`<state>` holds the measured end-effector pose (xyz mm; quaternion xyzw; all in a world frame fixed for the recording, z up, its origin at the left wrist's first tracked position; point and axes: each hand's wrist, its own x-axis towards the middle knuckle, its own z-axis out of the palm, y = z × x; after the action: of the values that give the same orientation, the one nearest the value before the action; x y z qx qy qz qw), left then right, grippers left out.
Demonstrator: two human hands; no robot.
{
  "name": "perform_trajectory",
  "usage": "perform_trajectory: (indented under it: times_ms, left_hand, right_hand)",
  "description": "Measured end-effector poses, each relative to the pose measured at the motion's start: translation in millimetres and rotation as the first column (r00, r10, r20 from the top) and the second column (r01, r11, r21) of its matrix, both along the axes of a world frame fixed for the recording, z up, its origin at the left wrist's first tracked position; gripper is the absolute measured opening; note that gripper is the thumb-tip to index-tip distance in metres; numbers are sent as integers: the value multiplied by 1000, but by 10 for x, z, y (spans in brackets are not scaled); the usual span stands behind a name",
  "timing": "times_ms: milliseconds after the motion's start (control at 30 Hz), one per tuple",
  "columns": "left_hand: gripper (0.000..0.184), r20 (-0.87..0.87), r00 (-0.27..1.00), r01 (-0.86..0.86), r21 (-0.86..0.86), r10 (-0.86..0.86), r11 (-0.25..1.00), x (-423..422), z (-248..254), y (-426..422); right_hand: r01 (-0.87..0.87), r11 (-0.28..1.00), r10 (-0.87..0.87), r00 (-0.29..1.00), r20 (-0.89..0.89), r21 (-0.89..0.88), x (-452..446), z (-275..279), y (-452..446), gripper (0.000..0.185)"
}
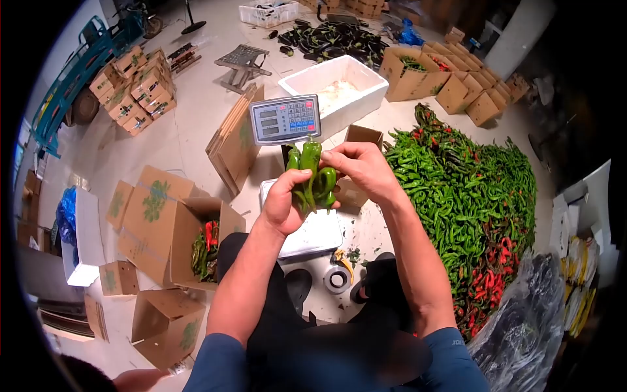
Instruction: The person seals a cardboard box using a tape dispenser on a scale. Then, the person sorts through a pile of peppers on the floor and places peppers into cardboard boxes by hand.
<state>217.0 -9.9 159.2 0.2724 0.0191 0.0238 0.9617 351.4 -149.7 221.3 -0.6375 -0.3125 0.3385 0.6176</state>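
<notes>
My left hand (285,204) is closed around a bunch of several green peppers (311,160), its thumb lying across the front. My right hand (361,168) comes in from the right, fingers bent and thumb and fingertips pinched at the upper right side of the bunch, apparently on a pepper. Some of its fingertips are hidden. Below the peppers is the pale platform of a scale (313,236), partly covered by my hands. Its display panel (285,119) with a keypad stands just beyond them.
A large heap of green and red peppers (470,189) lies to the right. An open carton (185,245) with peppers is at the left. Beyond the scale stand a white foam box (366,85) and a pile of eggplants (333,42). A tape roll (337,279) lies between my feet.
</notes>
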Motion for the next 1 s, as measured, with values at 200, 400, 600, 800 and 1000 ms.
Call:
perform_trajectory:
  times_ms: [200, 400, 600, 800, 1000]
  left_hand:
    - [46, -67, 997, 45, 113, -37, 993, 59, -83, -8]
    - [36, -125, 990, 71, 82, -60, 994, 92, -63, -39]
    - [48, -9, 992, 119, -170, -122, 978, 194, -74, -144]
    - [61, 144, 987, 111, -245, -77, 963, 344, -167, -197]
    - [55, 172, 985, 60, -280, -11, 958, 418, -121, -248]
  right_hand:
    - [17, 982, 22, 979, 205, -186, 62, 65, -9, 27]
    - [47, 985, -7, 972, 233, -165, 65, -63, -56, 20]
    - [380, 920, -338, 890, 305, -90, 343, -153, -230, 22]
    - [744, 644, -463, 564, 684, -178, 1019, -503, -779, 34]
    - [827, 563, -640, 437, 632, -1, 1417, -822, -1482, 29]
